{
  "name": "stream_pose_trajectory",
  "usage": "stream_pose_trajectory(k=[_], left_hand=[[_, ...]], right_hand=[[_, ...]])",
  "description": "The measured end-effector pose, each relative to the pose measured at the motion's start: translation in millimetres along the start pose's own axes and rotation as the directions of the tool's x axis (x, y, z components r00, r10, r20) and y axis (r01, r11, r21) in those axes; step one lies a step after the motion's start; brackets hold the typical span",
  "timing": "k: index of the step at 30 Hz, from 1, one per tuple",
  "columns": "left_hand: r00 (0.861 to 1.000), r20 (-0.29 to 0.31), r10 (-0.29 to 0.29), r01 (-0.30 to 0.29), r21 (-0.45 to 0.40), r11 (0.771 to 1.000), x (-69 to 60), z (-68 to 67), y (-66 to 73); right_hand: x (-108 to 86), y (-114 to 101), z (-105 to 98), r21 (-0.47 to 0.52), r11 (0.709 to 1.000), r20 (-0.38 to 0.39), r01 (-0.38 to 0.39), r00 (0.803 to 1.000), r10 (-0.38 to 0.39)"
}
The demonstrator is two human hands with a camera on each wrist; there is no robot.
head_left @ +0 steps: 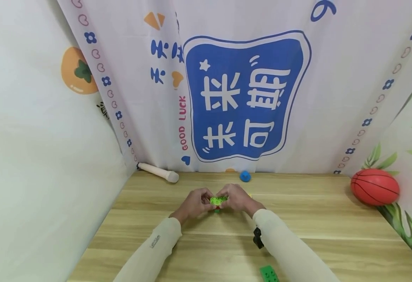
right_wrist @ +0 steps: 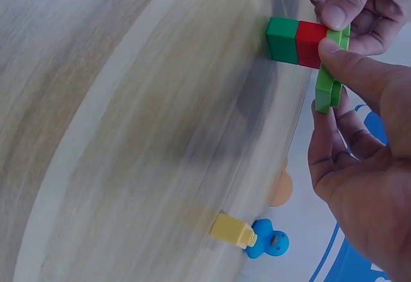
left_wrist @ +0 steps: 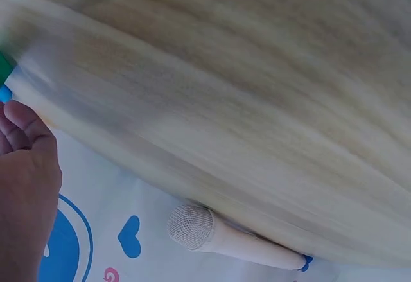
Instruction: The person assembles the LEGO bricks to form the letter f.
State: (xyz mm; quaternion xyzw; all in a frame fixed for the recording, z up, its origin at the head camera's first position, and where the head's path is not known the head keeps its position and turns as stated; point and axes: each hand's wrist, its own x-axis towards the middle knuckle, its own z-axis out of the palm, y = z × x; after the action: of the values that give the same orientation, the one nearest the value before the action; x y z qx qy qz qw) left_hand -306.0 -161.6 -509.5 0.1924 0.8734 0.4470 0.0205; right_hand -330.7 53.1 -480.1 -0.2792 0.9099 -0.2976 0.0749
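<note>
A stack stands on the wooden table: a green block (right_wrist: 282,40) at the bottom, a red block (right_wrist: 309,44) on it, and a longer light green brick (head_left: 218,200) on top. My left hand (head_left: 198,203) pinches one end of the light green brick; in the left wrist view that hand (left_wrist: 27,185) is at the left edge, with only a bit of green and blue beside it. My right hand (head_left: 239,199) grips the other end, and the right wrist view shows its thumb on the brick's side and fingers curled beneath.
At the back left lies a white microphone (head_left: 158,172). A blue duck (head_left: 245,176) stands at the back beside a yellow block (right_wrist: 230,229). A red basketball (head_left: 375,187) is at the right, and a green brick (head_left: 269,273) lies near the front edge.
</note>
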Motion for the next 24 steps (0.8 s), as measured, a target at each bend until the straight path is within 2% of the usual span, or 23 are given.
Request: stream_pose_trajectory(k=[9,14,17,21,24], left_hand=[[1.0,0.021,-0.022,0.023,-0.021,1.0,3.8,-2.6,-0.3],[0.999,0.043,-0.03,0.031,-0.03,0.999,5.6,-3.4,2.5],[0.998,0.051,-0.034,0.036,-0.04,0.999,6.3,-3.4,3.0],[0.998,0.048,-0.048,0.05,-0.048,0.998,7.1,-3.5,1.3],[0.997,0.043,-0.067,0.069,-0.051,0.996,7.3,-3.5,-0.7]], right_hand=[[-0.5,1.2,1.8,0.042,0.998,-0.016,-0.046,0.999,0.046],[-3.9,4.2,-1.0,0.058,0.998,-0.011,-0.034,0.999,0.034],[-7.9,10.1,-6.6,0.093,0.996,-0.011,0.001,1.0,0.0],[-15.5,26.1,-16.0,0.113,0.991,-0.067,0.068,0.996,-0.06],[-22.5,42.4,-20.2,0.099,0.993,-0.131,0.065,0.99,-0.052]])
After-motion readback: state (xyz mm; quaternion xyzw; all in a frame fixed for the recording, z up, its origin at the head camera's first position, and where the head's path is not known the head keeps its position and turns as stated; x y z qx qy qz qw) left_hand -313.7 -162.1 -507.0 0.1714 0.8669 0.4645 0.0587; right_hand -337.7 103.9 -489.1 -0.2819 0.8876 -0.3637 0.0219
